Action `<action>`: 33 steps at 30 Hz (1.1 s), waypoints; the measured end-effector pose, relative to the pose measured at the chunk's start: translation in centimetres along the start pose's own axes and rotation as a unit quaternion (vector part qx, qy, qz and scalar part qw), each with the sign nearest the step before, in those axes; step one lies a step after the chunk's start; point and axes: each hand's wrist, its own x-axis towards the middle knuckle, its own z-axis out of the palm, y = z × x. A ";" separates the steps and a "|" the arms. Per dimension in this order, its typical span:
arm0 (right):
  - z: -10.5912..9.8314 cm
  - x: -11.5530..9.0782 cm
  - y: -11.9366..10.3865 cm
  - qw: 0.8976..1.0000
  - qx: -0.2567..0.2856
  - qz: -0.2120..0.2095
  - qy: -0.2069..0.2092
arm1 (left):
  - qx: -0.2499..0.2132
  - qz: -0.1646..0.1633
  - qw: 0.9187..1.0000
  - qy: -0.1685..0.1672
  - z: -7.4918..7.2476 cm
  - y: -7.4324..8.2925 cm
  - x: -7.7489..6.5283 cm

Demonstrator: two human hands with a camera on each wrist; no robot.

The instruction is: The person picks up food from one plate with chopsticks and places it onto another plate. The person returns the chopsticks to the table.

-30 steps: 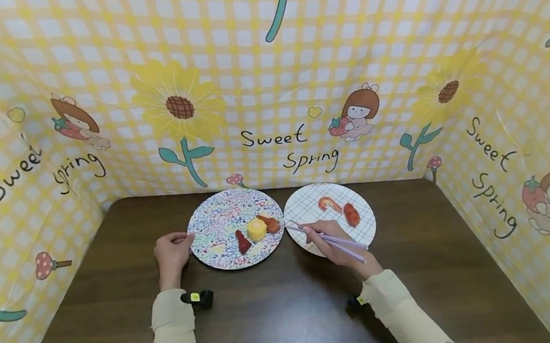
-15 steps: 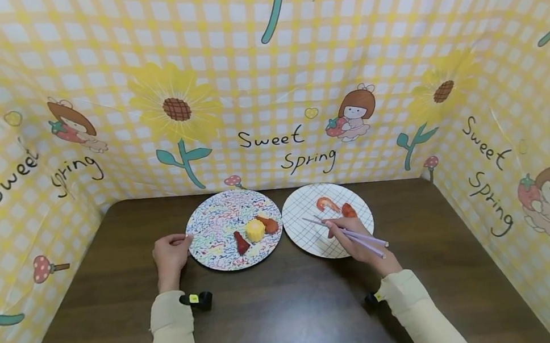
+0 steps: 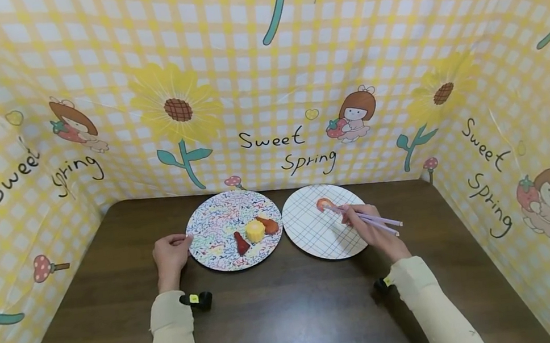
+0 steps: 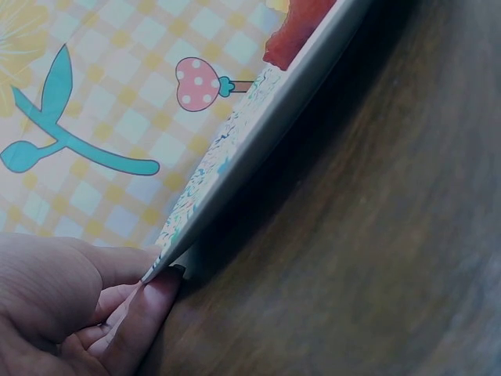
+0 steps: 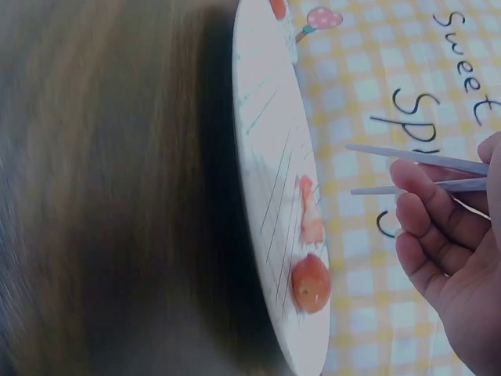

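My left hand point(image 3: 171, 258) pinches the left rim of a round plate with multicoloured squiggles point(image 3: 214, 219); the left wrist view shows fingers on both sides of that rim. On this plate lie a yellow corn piece point(image 3: 255, 231), a dark red drumstick-shaped piece point(image 3: 241, 244) and a brown-orange piece point(image 3: 272, 226). My right hand point(image 3: 372, 228) holds purple chopsticks point(image 3: 381, 219) over the white grid-lined plate point(image 3: 314, 241). Their tips overlap the shrimp point(image 3: 322, 204) in the head view, but stand apart and above it in the right wrist view. A reddish rounded piece point(image 5: 311, 283) is hidden behind the right hand from the head.
Both plates stand side by side at the back of a dark wooden table point(image 3: 273, 320). A yellow checked cloth point(image 3: 266, 98) with printed flowers and lettering rises behind and along both sides. Each wrist wears a small black camera.
The right hand with the chopsticks has moved right, from the brown-orange piece at the left plate's edge across to the shrimp. The left hand stays at its plate's rim.
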 end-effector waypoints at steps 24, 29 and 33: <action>-1.0 3.6 3.0 0.995 0.043 0.061 -0.066 | 0.001 -0.003 1.000 0.000 0.0 -0.4 0.2; -1.0 2.9 1.6 0.996 -0.017 -0.030 -0.080 | 0.003 -0.005 1.000 -0.002 0.0 -0.3 0.2; -0.7 2.1 0.0 0.992 -0.052 -0.095 -0.066 | 0.002 -0.005 1.000 -0.004 -0.1 -0.3 0.1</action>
